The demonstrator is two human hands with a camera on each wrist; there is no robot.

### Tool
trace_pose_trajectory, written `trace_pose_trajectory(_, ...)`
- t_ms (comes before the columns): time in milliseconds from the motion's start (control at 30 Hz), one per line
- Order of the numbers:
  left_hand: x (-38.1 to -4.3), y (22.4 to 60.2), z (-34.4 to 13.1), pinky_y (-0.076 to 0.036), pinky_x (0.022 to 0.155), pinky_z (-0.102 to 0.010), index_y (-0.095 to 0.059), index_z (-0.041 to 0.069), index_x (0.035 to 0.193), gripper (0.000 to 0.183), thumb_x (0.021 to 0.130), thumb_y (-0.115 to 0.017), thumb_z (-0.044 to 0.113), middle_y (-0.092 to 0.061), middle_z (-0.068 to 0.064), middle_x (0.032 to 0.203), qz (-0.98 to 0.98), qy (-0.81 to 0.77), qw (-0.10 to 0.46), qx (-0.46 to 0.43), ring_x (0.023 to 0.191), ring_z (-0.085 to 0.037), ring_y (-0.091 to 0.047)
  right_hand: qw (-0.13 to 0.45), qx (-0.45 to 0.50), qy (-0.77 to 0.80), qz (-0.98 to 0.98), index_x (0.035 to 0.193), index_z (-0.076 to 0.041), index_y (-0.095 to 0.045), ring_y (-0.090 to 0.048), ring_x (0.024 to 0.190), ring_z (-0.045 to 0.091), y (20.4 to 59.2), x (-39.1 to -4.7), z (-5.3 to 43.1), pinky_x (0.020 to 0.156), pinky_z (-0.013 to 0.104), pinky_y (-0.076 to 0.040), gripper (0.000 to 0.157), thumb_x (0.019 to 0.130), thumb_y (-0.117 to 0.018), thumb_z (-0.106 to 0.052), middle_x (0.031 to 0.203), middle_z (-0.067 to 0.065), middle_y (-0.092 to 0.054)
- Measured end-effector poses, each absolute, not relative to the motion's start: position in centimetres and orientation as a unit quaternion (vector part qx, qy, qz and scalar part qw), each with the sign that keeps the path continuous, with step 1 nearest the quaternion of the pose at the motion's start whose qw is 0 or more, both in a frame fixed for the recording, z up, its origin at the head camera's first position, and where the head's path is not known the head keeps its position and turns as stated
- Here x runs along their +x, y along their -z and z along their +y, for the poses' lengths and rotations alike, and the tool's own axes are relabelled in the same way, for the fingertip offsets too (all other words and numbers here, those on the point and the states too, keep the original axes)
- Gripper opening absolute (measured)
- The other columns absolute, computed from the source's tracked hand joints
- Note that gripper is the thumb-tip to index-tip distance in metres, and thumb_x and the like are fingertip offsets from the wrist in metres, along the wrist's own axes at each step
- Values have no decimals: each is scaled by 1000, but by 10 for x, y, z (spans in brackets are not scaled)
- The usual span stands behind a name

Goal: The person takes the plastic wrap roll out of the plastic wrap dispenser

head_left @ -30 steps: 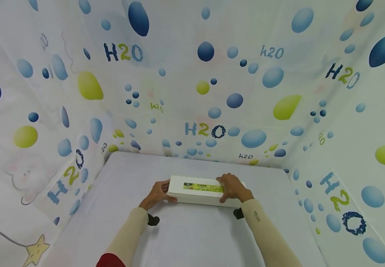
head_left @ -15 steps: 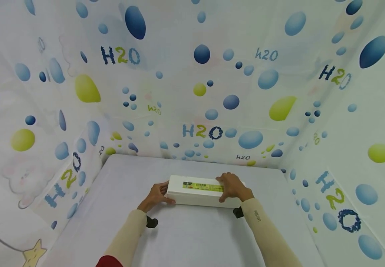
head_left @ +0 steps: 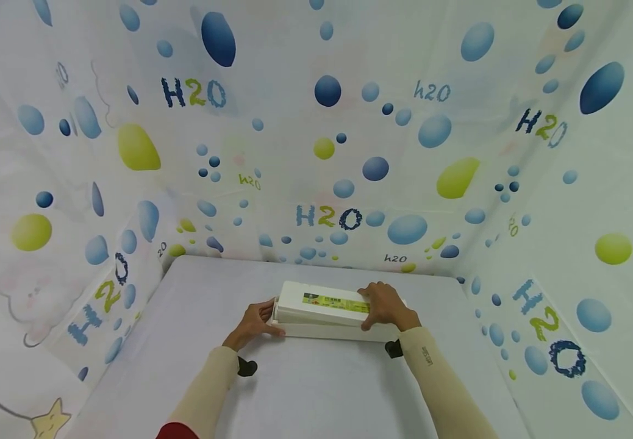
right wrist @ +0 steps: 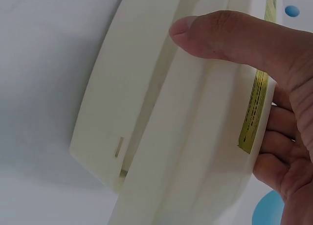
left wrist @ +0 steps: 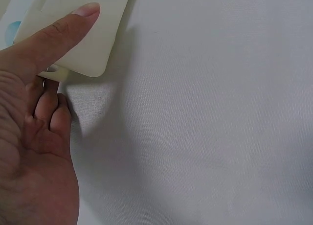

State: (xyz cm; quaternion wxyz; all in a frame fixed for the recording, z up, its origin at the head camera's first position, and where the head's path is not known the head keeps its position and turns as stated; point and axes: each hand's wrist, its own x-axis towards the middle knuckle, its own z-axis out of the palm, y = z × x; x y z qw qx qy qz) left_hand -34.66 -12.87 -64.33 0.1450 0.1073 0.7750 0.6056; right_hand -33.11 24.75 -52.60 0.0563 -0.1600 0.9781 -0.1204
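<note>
A long white box stands on the table, its lid (head_left: 316, 291) tilted with the left end raised off the base (head_left: 322, 331). The lid bears a yellow-green printed label (head_left: 334, 303). My right hand (head_left: 385, 305) grips the lid near its right part, thumb on the front side and fingers over the far edge. At the base's left end my left hand (head_left: 252, 323) holds on, the thumb (left wrist: 73, 29) lying along the front wall in the left wrist view. From the right wrist, a gap shows between lid (right wrist: 190, 112) and base (right wrist: 127, 88). The box's inside is hidden.
A white cloth covers the table (head_left: 316, 390). White sheets (head_left: 272, 61) printed with blue and green drops and H2O lettering rise behind the table and on both sides. Dark wrist-worn devices (head_left: 247, 367) show below both sleeves.
The lid's left end has risen from the base, held by the right hand. The left hand stays at the box's left end. The head view has shifted slightly.
</note>
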Motion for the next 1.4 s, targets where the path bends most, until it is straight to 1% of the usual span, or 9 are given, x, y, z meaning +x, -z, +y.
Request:
trace_pose_trajectory(67, -346, 642, -129, -42, 129, -54, -36, -9, 164, 108, 76, -98, -2, -41, -28, 169, 771, -610, 152, 105, 157, -50, -43, 54, -159, 119, 979, 142, -3, -72, -57, 92, 20, 525, -330, 249, 88, 44, -58, 93, 60, -109, -30, 118, 12, -76)
trace_pose_trajectory(267, -349, 639, -128, -40, 130, -56, -34, -11, 165, 108, 76, -95, -8, -38, -30, 169, 761, -620, 157, 111, 157, -51, -41, 37, -162, 109, 980, 139, 0, -74, -60, 90, 21, 517, -331, 253, 86, 45, -60, 94, 57, -109, -32, 116, 13, -78)
trace_pose_trajectory(433, -350, 640, -127, -40, 130, -54, -34, -9, 165, 109, 75, -96, -7, -39, -28, 170, 762, -621, 155, 103, 158, -50, -41, 40, -145, 105, 983, 139, 0, -73, -61, 92, 22, 513, -330, 256, 89, 46, -60, 95, 57, -109, -33, 118, 13, -78)
trace_pose_trajectory(600, -348, 643, -127, -41, 129, -55, -34, -9, 165, 111, 74, -97, -5, -39, -29, 169, 768, -613, 153, 102, 157, -51, -41, 44, -129, 109, 985, 140, -1, -73, -60, 92, 22, 515, -328, 261, 89, 46, -59, 94, 59, -109, -32, 116, 12, -77)
trace_pose_trajectory(733, -347, 646, -126, -42, 129, -56, -35, -9, 165, 110, 74, -97, -5, -41, -30, 168, 767, -615, 151, 101, 156, -52, -43, 41, -126, 121, 984, 139, 0, -73, -59, 91, 22, 514, -325, 265, 87, 46, -58, 92, 59, -108, -32, 113, 11, -76)
trace_pose_trajectory(867, -346, 647, -125, -43, 129, -56, -37, -7, 165, 109, 74, -97, -5, -43, -27, 168, 767, -617, 149, 94, 156, -50, -45, 34, -128, 122, 984, 136, 0, -75, -60, 90, 22, 511, -323, 268, 84, 45, -58, 89, 60, -107, -33, 110, 12, -76)
trace_pose_trajectory(1100, -345, 648, -124, -42, 129, -55, -36, -6, 166, 110, 74, -97, -6, -43, -26, 169, 759, -627, 151, 87, 156, -49, -45, 30, -115, 129, 985, 130, 0, -77, -59, 86, 22, 510, -322, 273, 78, 41, -55, 83, 59, -105, -33, 102, 10, -74)
trace_pose_trajectory(1333, -345, 650, -126, -43, 129, -55, -35, -5, 167, 111, 74, -97, -6, -42, -27, 169, 756, -631, 149, 92, 156, -49, -46, 22, -99, 132, 986, 131, 2, -77, -59, 84, 22, 511, -320, 277, 76, 40, -55, 87, 57, -105, -32, 101, 10, -74)
trace_pose_trajectory(1400, -345, 650, -126, -42, 129, -55, -34, -5, 167, 112, 74, -97, -6, -42, -27, 169, 756, -631, 149, 92, 156, -49, -46, 18, -103, 128, 986, 128, 1, -78, -58, 82, 21, 512, -321, 279, 73, 38, -53, 83, 57, -105, -33, 97, 8, -73)
